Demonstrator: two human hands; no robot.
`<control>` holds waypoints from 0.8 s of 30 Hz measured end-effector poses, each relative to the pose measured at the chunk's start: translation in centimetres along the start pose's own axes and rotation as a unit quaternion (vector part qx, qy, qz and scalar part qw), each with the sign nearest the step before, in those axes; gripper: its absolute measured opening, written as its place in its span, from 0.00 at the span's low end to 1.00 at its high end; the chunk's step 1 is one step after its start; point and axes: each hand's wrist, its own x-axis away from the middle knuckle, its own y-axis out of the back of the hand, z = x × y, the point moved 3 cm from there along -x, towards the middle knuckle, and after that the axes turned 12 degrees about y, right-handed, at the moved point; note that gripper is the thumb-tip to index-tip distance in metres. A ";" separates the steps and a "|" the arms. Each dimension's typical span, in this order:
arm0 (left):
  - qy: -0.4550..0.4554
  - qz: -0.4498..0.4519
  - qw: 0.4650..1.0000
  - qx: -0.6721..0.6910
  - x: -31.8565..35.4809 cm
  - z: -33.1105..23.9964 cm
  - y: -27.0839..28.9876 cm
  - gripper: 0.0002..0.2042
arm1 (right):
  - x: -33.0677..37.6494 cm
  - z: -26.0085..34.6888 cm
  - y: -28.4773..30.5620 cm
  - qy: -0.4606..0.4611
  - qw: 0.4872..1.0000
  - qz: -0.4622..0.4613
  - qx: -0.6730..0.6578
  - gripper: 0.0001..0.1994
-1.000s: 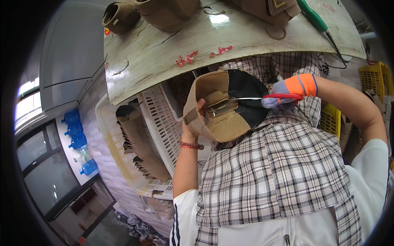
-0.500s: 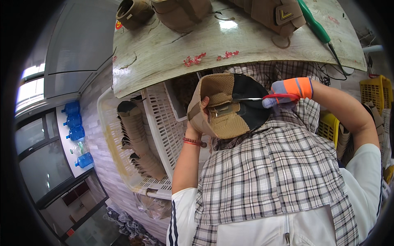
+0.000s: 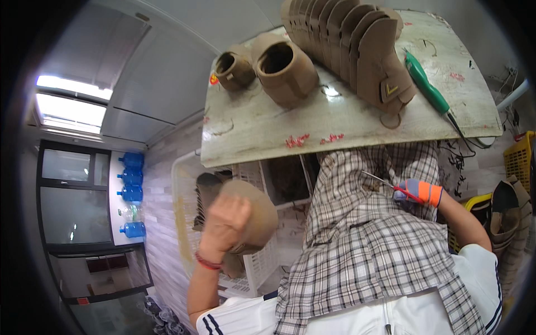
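Note:
Out to the left, my left hand [image 3: 226, 220], blurred by motion, is closed on a brown brimless cap [image 3: 261, 215]. The cap hangs over the white plastic crate [image 3: 268, 265], and part of it is behind the hand. In that crate are more brown caps [image 3: 207, 187] with dark linings, nested in a row. My right hand [image 3: 416, 191], in an orange and grey glove, is closed round the red handles of scissors [image 3: 379, 179]. Their metal blades point left over my checked apron [image 3: 357, 240], away from the cap.
Ahead stands a worn pale table [image 3: 251, 137]. On it are a row of nested brown caps [image 3: 357, 44], two rounded brown pieces [image 3: 287, 75] [image 3: 233, 71], and a green-handled tool [image 3: 427, 86] with a dark cord. Yellow baskets [image 3: 520, 156] and brown caps [image 3: 505, 209] are at right.
My left hand has carried the cap left and down from in front of me to over the crate. The scissors have come out of the cap and dropped toward my lap. My view has tilted up.

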 end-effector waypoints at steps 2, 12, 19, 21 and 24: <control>0.010 -0.069 0.995 -0.067 -2.1 1.2 6.7 0.16 | -1.2 -1.2 -1.1 0.132 0.983 -0.069 -0.104 0.25; -0.150 -0.282 0.941 -0.113 -26.8 0.9 10.3 0.09 | 0.4 2.2 0.0 -0.020 0.932 -0.147 -0.330 0.28; -0.112 -0.048 0.989 0.088 -39.7 -0.8 0.1 0.16 | 1.1 0.3 -1.2 0.005 0.885 -0.189 -0.425 0.24; -0.118 -0.006 0.910 0.398 -40.1 2.7 0.1 0.22 | 1.2 -0.1 -1.3 0.025 0.878 -0.201 -0.435 0.25; -0.020 -0.176 0.800 0.573 -37.9 9.6 1.3 0.27 | 1.4 1.5 -0.2 0.000 0.884 -0.207 -0.419 0.24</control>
